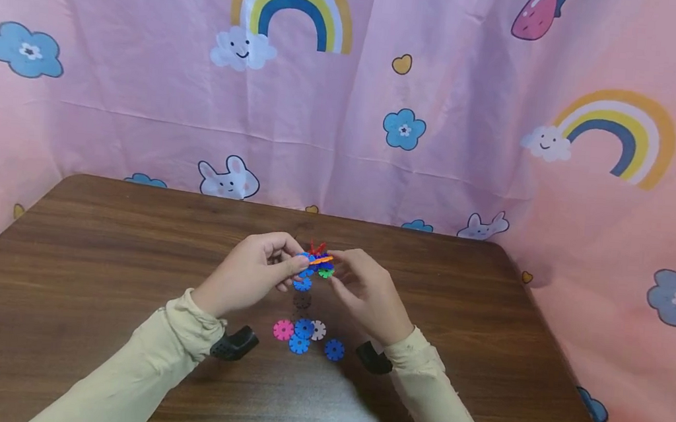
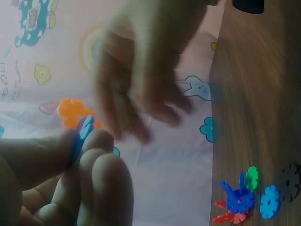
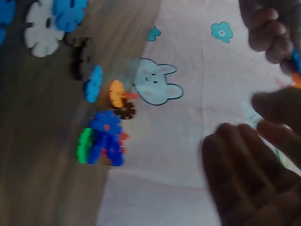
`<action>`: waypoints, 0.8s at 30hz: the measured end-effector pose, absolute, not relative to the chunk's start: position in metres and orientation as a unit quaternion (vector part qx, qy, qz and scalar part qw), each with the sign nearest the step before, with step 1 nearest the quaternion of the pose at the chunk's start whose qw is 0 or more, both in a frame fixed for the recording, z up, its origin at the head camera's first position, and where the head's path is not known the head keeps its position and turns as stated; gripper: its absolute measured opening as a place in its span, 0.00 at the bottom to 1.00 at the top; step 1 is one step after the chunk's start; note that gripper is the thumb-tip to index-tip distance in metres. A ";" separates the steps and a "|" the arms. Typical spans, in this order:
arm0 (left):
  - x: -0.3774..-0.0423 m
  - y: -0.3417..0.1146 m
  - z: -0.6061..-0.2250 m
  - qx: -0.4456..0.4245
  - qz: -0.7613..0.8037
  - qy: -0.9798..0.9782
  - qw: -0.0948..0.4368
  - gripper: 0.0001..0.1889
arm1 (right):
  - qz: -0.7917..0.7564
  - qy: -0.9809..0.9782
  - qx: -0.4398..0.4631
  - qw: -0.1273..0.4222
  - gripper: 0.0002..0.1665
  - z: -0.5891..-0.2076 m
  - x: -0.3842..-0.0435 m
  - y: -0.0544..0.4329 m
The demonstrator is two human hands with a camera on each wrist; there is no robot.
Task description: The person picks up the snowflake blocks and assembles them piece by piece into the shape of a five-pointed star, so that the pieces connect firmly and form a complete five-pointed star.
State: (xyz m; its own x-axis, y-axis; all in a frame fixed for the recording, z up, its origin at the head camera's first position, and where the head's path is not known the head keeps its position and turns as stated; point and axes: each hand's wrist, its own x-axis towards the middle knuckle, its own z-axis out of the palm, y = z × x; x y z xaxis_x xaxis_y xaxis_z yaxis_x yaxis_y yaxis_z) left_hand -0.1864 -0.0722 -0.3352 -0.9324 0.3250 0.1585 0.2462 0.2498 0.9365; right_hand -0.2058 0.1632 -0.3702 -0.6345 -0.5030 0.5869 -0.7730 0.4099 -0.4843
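Note:
My left hand (image 1: 249, 275) pinches a blue notched plastic disc (image 2: 85, 132) between thumb and forefinger. An orange notched disc (image 2: 70, 112) sticks out beyond it at an angle, overlapping its edge in the left wrist view. Just to the right, my right hand (image 1: 370, 294) hovers with loosely bent, parted fingers and nothing between them; both wrist views show it blurred. Below the hands, on the table, lies a cluster of discs with a dark blue piece (image 2: 240, 201), red pieces (image 2: 223, 218) and a green disc (image 2: 252, 179).
Nearer me on the wooden table (image 1: 101, 272) lie a pink disc (image 1: 283, 330), a white disc (image 1: 319, 331), several blue discs (image 1: 334, 350) and a black disc (image 2: 289, 183). Another orange disc (image 3: 116, 93) and a brown disc (image 3: 125, 111) lie near the cluster. A patterned pink curtain (image 1: 346, 106) hangs behind.

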 end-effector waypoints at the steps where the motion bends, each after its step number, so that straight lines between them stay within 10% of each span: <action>1: -0.187 -0.073 -0.336 0.177 0.587 0.789 0.029 0.08 | 0.381 -0.832 0.374 0.151 0.23 -0.374 -0.207 0.163; 11: -0.187 -0.072 -0.337 0.178 0.586 0.790 0.036 0.07 | 0.275 -0.894 0.345 -0.079 0.18 -0.401 -0.216 0.165; 24: -0.188 -0.070 -0.341 0.181 0.579 0.793 0.044 0.06 | 0.246 -0.882 0.380 -0.134 0.16 -0.407 -0.215 0.161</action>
